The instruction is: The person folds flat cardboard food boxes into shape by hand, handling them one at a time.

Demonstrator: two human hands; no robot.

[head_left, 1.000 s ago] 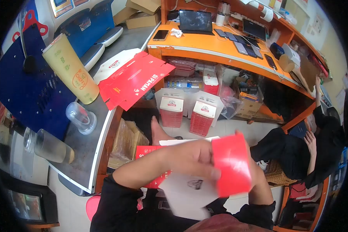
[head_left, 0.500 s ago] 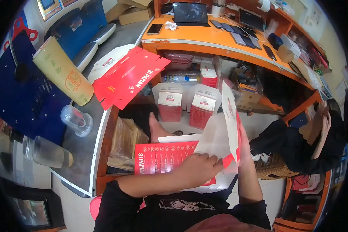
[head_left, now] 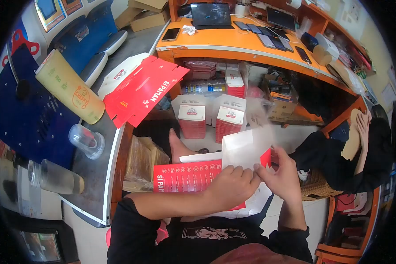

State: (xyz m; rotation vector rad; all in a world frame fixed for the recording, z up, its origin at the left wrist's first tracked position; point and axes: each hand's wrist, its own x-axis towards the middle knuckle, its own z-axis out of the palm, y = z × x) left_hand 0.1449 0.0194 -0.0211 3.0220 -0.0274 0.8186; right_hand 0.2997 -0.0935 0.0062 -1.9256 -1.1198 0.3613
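A carton with a white inside point(head_left: 244, 147) and a small red flap is held up over my lap, its far edge blurred. My left hand point(head_left: 233, 187) is closed at its lower edge, fingers curled. On the right side my right hand point(head_left: 282, 171) pinches the carton by the red flap, thumb close to my left hand's fingers. Beneath them a row of overlapping flat red cartons point(head_left: 187, 176) lies on my lap. Beyond, two stacks of red and white cartons point(head_left: 192, 121) point(head_left: 229, 123) stand on the floor.
A flat red carton point(head_left: 141, 94), a tall yellow cup point(head_left: 70, 88) and clear plastic cups point(head_left: 87, 141) are on the grey table point(head_left: 97, 176) at left. An orange desk point(head_left: 215, 44) holds a tablet and phones. Another person point(head_left: 339, 163) sits at right.
The carton has turned from a red face to its white inside and now lies lower and flatter. My hands have come together at its near edge. The view has shifted slightly.
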